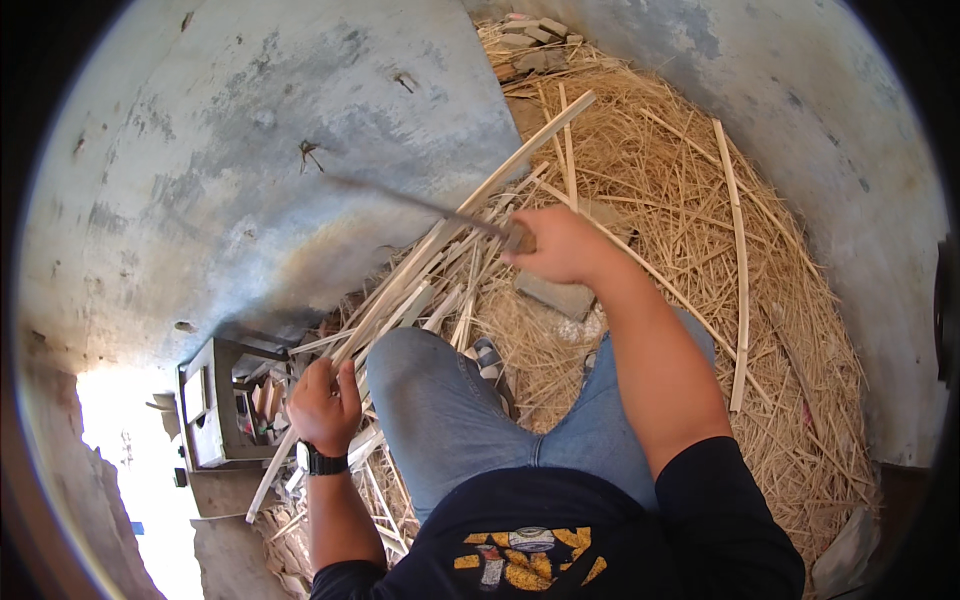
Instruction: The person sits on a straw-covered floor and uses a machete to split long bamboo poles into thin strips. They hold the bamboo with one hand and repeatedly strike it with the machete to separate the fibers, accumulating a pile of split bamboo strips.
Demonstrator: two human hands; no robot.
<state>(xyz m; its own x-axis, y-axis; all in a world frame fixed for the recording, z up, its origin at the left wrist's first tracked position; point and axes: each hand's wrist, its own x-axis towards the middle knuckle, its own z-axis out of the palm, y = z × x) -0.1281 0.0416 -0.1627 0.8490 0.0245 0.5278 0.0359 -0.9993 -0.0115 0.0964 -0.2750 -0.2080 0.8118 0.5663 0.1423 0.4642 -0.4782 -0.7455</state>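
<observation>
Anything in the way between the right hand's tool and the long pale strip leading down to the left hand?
Nothing visible: the blurred tool in the right hand crosses in front of the long pale strip; whether they touch is unclear.

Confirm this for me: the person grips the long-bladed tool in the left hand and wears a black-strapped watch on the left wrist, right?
Not quite: the head view shows the long-bladed tool in the right hand, not the left hand. The black-strapped watch is indeed worn on the left.
</observation>
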